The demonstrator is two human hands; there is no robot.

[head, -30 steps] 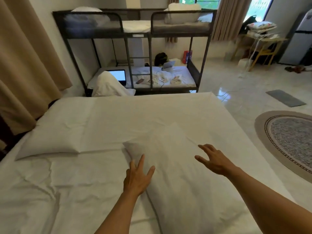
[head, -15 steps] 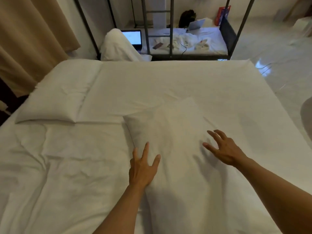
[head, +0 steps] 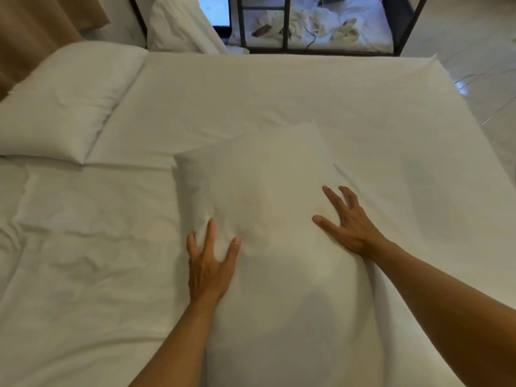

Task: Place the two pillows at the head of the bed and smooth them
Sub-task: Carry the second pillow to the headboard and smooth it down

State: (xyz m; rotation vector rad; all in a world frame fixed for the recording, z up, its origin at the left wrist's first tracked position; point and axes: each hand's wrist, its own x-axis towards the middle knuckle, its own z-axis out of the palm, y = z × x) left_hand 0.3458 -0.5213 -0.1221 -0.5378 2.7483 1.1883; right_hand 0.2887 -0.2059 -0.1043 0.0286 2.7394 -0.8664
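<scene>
Pressing near pillow [head: 259, 196] flat, we spread left hand [head: 208, 263] and right hand [head: 350, 224] open; second pillow [head: 64, 107] lies at ten o'clock.

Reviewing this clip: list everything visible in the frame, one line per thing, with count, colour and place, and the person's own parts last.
near pillow: 1, white, centre of the bed, lying at an angle under both hands
far pillow: 1, white, left edge of the bed, apart from the near one
bed sheet: 1, white, covers the mattress, wrinkled at lower left
curtain: 1, tan, upper left corner
bunk frame: 1, black metal, beyond the far edge of the bed
laptop: 1, screen lit, on the lower bunk
crumpled cloth: white, on the lower bunk, count unclear
floor: pale, glossy, at right
left hand: open, fingers spread, pressing the near pillow's left side
right hand: open, flat on the near pillow's right side
</scene>
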